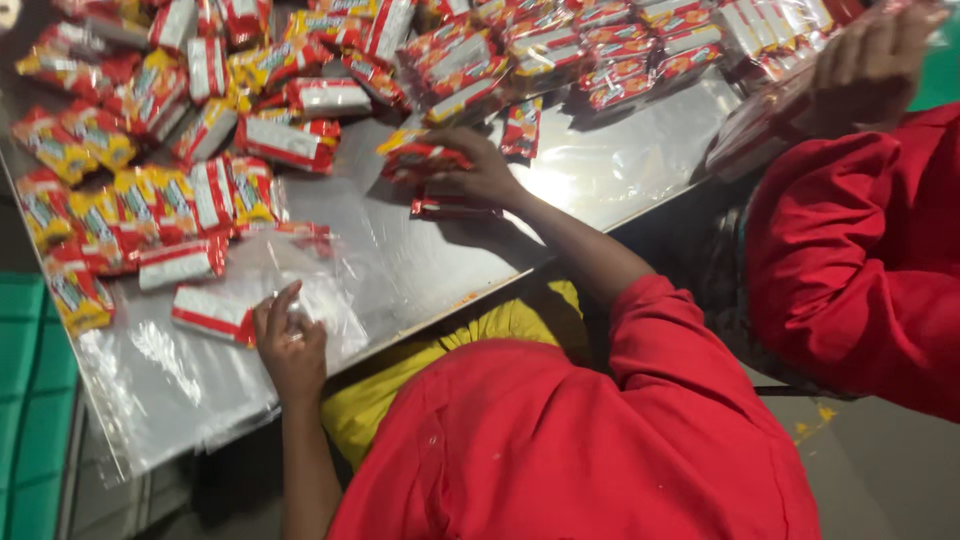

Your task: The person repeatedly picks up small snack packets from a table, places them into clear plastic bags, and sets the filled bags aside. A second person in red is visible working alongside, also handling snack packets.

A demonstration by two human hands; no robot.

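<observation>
- While the left hand [290,345] rests at lower left of the frame, its fingers are curled down on a clear plastic bag [300,285] lying flat on the shiny metal table [620,165]; the grip looks like a loose pinch, thumb raised.
- One red-and-white snack packet [212,312] lies just beside that hand, touching the bag's edge.
- Right hand [478,175], centre of frame, is closed around a small stack of red packets [428,160], fingers wrapped over the top.
- Loose pile of red and yellow packets [150,130] fills the upper left; neater rows sit along the top centre.
- Upper right: another person's hand [870,60], red sleeve [850,260], rests on bagged packets [770,105].
</observation>
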